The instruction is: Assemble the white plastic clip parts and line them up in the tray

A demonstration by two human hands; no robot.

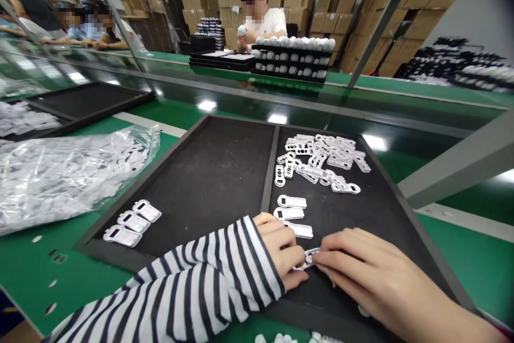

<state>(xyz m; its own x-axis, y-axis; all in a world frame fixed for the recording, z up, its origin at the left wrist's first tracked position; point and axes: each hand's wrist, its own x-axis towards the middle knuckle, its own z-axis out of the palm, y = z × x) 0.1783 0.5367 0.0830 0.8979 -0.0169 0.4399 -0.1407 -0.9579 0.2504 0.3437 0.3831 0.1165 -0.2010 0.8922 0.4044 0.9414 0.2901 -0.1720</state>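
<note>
My left hand (283, 251), in a striped sleeve, and my right hand (371, 271) meet over the near part of a black divided tray (271, 172). Between their fingertips is a small white plastic piece (308, 258), pinched from both sides. Just beyond my left hand lie three white pieces in a column (291, 213), the nearest partly covered by my fingers. Farther back in the same compartment spreads a loose pile of white pieces (321, 155). Three wider white parts (134, 221) lie side by side in the left compartment.
A clear bag of white parts (72, 172) lies left of the tray, near another black tray (92, 98). A metal post (458, 155) slants at the right. Small white parts (281, 338) show at the bottom edge. Across the line sits a person (265, 22) beside stacked trays (295, 59).
</note>
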